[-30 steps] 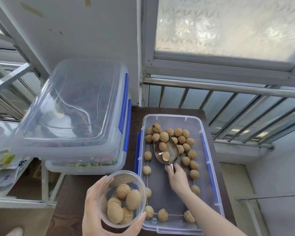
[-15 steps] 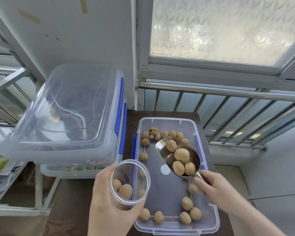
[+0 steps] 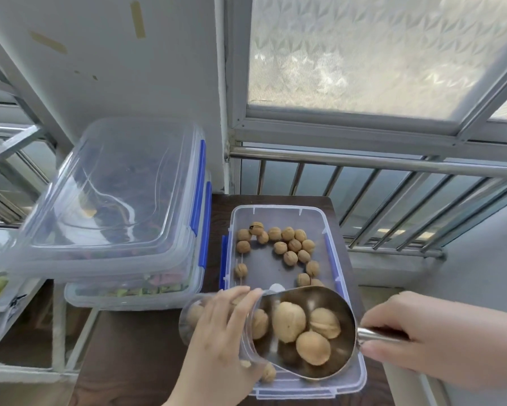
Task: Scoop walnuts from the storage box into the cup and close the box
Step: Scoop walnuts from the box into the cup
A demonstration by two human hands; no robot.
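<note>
An open clear storage box [image 3: 331, 250] with blue clips sits on a dark wooden table [image 3: 135, 353] and holds several loose walnuts [image 3: 290, 257]. My left hand [image 3: 220, 344] grips a clear plastic cup [image 3: 196, 315] tilted on its side above the box's near end, with a few walnuts inside. My right hand [image 3: 419, 335] holds the handle of a metal scoop [image 3: 308, 329] carrying three walnuts. The scoop's mouth sits at the cup's opening.
Two stacked clear boxes with blue clips stand to the left, the upper one [image 3: 108, 200] tilted on the lower [image 3: 129, 291]. A metal railing [image 3: 393, 165] and frosted window rise behind the table. A metal rack [image 3: 55, 332] stands at lower left.
My right hand lifted the loaded scoop out of the box and brought it near, to the cup's mouth. My left hand tipped the cup sideways toward the scoop.
</note>
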